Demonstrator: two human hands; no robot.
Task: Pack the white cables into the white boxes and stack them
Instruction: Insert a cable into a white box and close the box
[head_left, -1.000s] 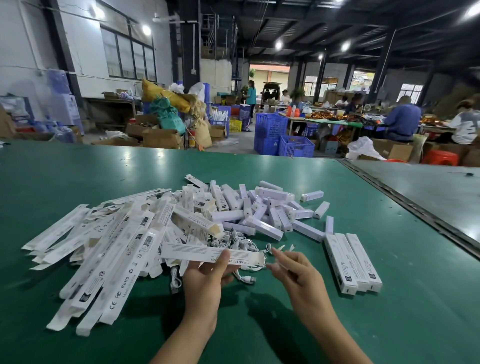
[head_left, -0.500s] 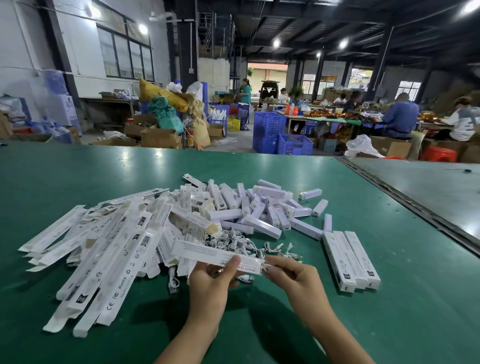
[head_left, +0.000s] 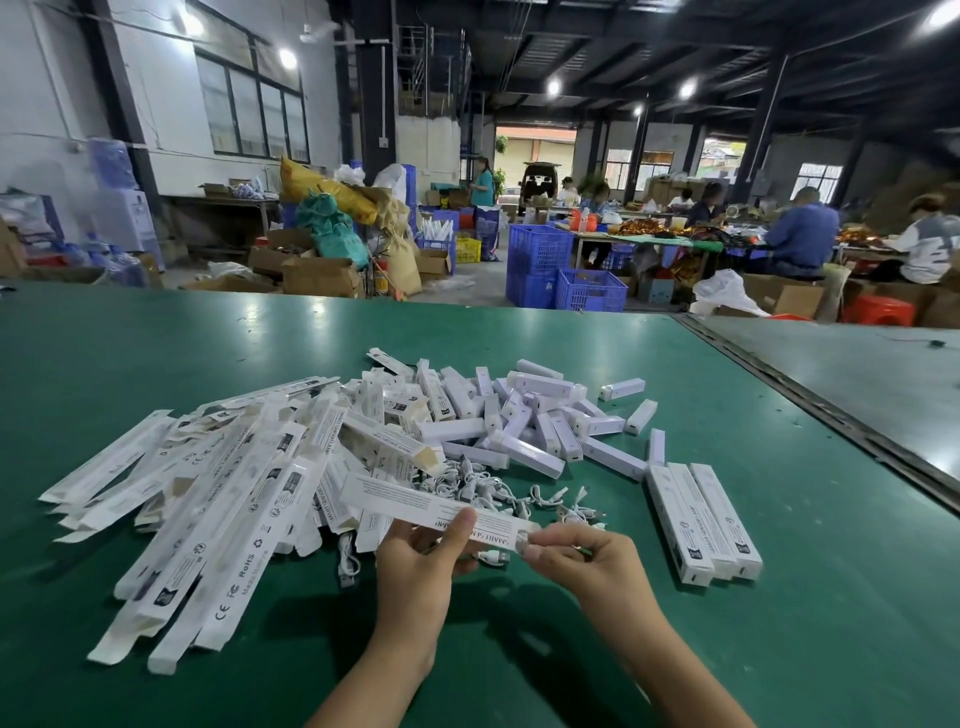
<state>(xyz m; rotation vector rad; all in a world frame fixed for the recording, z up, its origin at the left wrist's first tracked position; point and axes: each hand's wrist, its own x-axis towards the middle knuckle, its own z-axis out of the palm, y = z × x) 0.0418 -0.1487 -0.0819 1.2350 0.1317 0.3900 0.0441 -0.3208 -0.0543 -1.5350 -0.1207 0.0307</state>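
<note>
Head view: the left hand (head_left: 415, 571) grips a long white box (head_left: 405, 501) near its right end, thumb on top; the right hand (head_left: 587, 561) pinches that end. Thin card, light and probably crushable: best held by its edges. Just beyond the box lie limp, tangled cables (head_left: 519, 493); right of it, three closed boxes (head_left: 701, 519) side by side.

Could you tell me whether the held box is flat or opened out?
Opened out: the held box shows top and printed side faces meeting along an edge.

On the table (head_left: 156, 338), flat boxes (head_left: 208, 499) lie left, cables (head_left: 498, 488) centre, 3 closed boxes (head_left: 704, 519) touching, right.
</note>
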